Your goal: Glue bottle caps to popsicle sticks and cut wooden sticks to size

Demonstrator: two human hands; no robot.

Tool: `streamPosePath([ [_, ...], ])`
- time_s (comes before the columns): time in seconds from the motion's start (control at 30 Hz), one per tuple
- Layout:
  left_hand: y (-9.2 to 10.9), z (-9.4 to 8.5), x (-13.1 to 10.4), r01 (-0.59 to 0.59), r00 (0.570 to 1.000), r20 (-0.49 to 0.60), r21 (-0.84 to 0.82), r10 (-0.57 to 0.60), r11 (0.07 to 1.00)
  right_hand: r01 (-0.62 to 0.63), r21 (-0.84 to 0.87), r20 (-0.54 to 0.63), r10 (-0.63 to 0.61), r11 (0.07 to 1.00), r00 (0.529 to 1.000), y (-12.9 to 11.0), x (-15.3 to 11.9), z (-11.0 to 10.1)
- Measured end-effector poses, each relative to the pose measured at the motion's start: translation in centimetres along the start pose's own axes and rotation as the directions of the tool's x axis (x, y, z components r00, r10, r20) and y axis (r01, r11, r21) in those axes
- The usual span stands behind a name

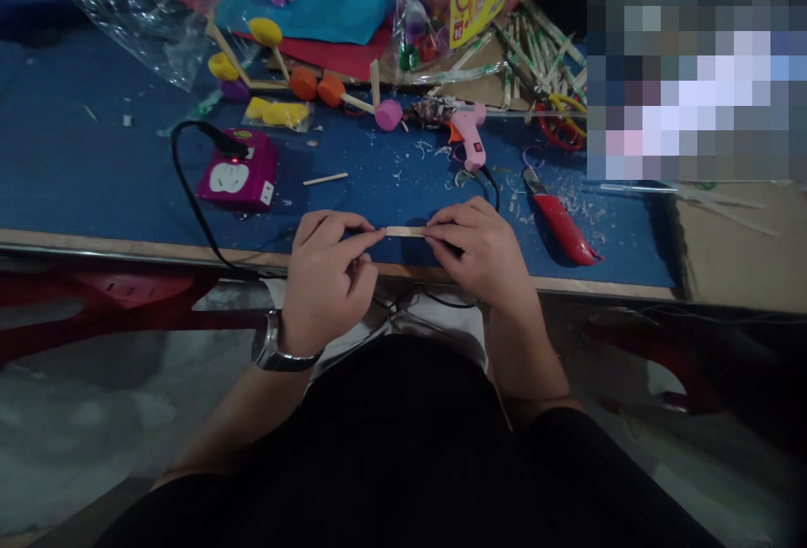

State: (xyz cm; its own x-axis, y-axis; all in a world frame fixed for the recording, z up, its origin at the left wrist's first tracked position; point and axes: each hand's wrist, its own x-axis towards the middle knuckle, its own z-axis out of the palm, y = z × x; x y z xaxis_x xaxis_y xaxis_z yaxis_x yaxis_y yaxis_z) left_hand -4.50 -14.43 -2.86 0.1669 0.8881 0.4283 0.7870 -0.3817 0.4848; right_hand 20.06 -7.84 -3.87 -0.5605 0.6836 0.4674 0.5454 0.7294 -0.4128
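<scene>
Between my two hands, near the table's front edge, a short pale wooden stick (405, 232) lies level; it may be more than one stick pressed together. My left hand (331, 266) pinches its left end between thumb and fingertips. At the right end, the fingertips of my right hand (482, 250) are closed on the same piece. Another thin wooden stick (325, 179) rests on the blue table (371, 149) beyond my left hand. A pink glue gun (470, 132) lies beyond my right hand, and a red-handled cutter (564, 227) is to its right.
A purple power block (243, 170) with a plugged-in black cord (182, 174) sits at left. Farther back are sticks joined with orange clay (303, 83), a bagged yellow lump (276, 113), blue sheets (340, 2), scissors (558, 128) and bundled sticks (542, 48). Cardboard (737, 237) lies at right.
</scene>
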Motion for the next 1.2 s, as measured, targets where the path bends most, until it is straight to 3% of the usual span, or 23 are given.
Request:
streamPosePath([
  [0.43, -0.11, 0.52, -0.11, -0.014, 0.998, -0.065, -0.007, 0.013, 1.000, 0.032, -0.004, -0.016, -0.032, 0.999, 0.999, -0.06, 0.03, -0.06],
  [1.2, -0.25, 0.74, -0.16, -0.030, 0.996, -0.078, 0.001, 0.030, 1.000, 0.032, -0.006, -0.011, -0.032, 0.999, 0.999, 0.13, -0.09, 0.14],
])
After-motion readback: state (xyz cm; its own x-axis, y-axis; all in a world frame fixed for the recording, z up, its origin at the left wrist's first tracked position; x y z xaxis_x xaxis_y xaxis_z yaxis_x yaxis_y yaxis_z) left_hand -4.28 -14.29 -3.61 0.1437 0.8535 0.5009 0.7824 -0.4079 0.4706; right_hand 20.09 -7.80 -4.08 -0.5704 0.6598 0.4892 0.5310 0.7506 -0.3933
